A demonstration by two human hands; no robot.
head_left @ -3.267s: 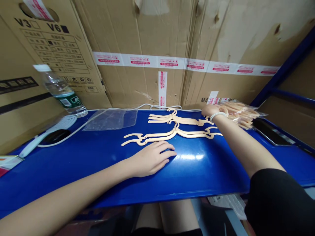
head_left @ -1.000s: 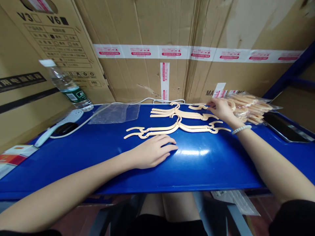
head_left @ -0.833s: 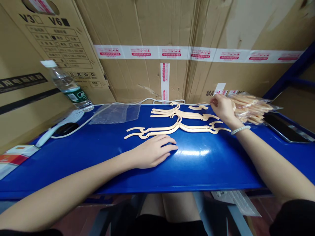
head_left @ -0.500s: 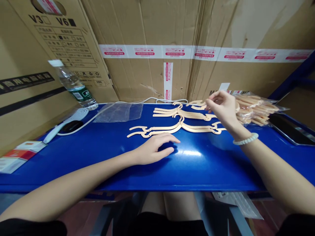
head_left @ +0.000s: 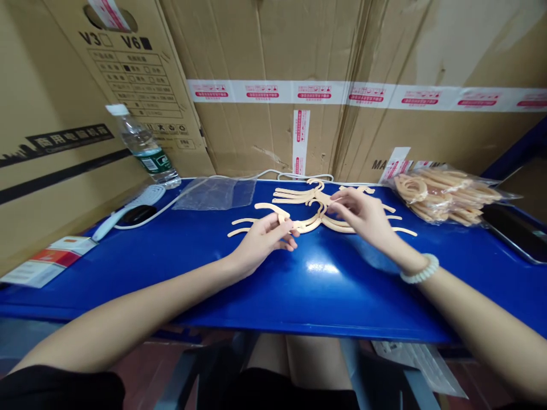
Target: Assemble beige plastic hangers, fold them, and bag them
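Now both hands, left (head_left: 260,242) and right (head_left: 361,216), pinch one hanger (head_left: 273,209) mid-table (head_left: 171,273), edges distant.

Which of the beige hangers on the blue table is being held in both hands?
The front hanger, raised off the table: left hand at one end, right hand near its middle. The others lie flat behind it or in the bag.

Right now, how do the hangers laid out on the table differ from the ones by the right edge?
The loose hangers lie flat and spread out, unwrapped, under both hands; the bagged hangers sit bunched in a clear plastic bag, untouched. Both are the same cream plastic, on the blue table.
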